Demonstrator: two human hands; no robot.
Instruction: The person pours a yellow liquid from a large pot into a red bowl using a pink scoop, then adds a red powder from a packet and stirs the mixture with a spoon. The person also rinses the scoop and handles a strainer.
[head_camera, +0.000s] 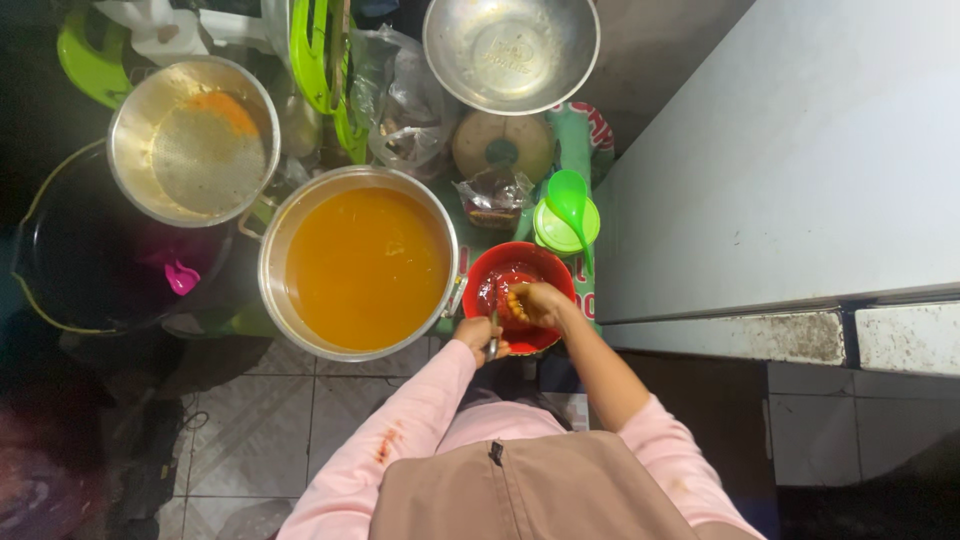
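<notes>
Down in the red bowl, which sat just right of the big pot of orange liquid, both my hands were at work. My right hand was inside the bowl, fingers curled into the dark red wet stuff at the bottom, closed on some of it as far as I could tell. My left hand rested at the near rim, wrapped around a thin metal utensil whose working end I could not make out.

I judged the job well along but not finished: the pot was already nearly full, while the bowl held only a shallow remainder, and my fingers were in it.

Beyond the bowl stood a green lidded tub with a green ladle on it, a small plastic bag of something dark, and an empty steel basin. To the left, a second steel pot held a mesh strainer with orange residue, over a black bucket.

Everything stood low over a dim tiled floor. A worn white counter ran along my right.
</notes>
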